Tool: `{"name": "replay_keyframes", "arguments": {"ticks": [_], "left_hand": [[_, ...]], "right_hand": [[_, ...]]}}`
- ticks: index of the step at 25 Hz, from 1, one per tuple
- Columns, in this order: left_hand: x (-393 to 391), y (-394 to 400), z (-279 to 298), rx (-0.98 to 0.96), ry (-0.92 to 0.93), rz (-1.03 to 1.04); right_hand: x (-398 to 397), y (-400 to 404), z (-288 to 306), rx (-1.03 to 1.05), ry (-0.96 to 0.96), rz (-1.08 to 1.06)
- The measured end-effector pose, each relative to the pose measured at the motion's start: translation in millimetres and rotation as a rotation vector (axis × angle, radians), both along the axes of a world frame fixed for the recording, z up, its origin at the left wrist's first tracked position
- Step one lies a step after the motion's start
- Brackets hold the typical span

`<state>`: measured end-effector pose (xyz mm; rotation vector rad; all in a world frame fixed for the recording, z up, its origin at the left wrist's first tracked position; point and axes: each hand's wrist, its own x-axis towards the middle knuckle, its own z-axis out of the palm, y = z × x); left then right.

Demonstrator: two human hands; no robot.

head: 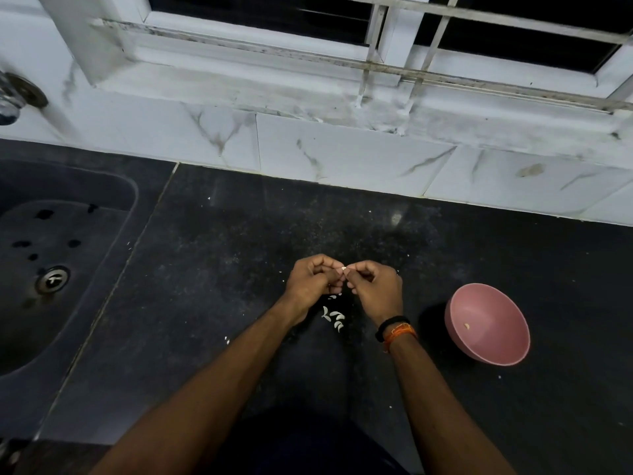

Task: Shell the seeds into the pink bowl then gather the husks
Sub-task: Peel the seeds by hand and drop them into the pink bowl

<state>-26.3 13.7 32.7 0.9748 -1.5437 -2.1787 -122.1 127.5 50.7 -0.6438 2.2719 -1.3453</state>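
A pale seed [343, 269] is pinched between the fingertips of both hands above the middle of the dark counter [219, 303]. The left hand [313, 281] has its fingers curled, thumb and forefinger closed on one end of the seed; the right hand [375, 286] mirrors it, curled and nipping the other end, so the two hands meet knuckle to knuckle. Whether the shell is already split is too small to tell.

Directly beneath the hands, toward the counter's near edge, a small cluster of white husks [333, 317] lies on the stone, with a few stray flecks scattered farther off. The right wrist wears a black band [390, 325] and an orange thread [400, 334].

The pink bowl [488, 325] stands to the right of the right hand, apart from it, upright on the counter, with one small kernel [466, 326] inside. Nothing lies between the hands and the bowl.

At the counter's left end a dark sink [51, 269] is sunk in, its metal drain [52, 278] showing. Marbled white tiles [342, 156] run along the far edge, under a window sill [239, 80] with metal bars [373, 39]. A tap fitting [20, 94] sits on the wall at the far left.
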Motion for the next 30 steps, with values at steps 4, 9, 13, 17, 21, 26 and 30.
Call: {"name": "replay_keyframes", "arguments": {"ticks": [4, 9, 13, 17, 21, 26, 30], "left_hand": [[0, 5, 3, 0.054, -0.007, 0.016], [1, 3, 5, 0.122, -0.014, 0.040], [7, 1, 5, 0.182, -0.023, 0.012], [9, 2, 1, 0.190, -0.039, -0.005], [12, 7, -1, 0.208, -0.033, 0.017], [14, 7, -3, 0.175, -0.066, 0.028], [18, 8, -6, 0.132, -0.079, 0.051]], "right_hand": [[-2, 4, -2, 0.009, 0.001, 0.038], [2, 3, -5, 0.024, 0.066, 0.049], [5, 4, -10, 0.051, 0.108, 0.075], [5, 8, -18, 0.094, 0.135, 0.100], [4, 8, -19, 0.099, 0.077, 0.082], [10, 8, -15, 0.062, -0.062, 0.047], [10, 9, -14, 0.085, -0.153, 0.093]]}}
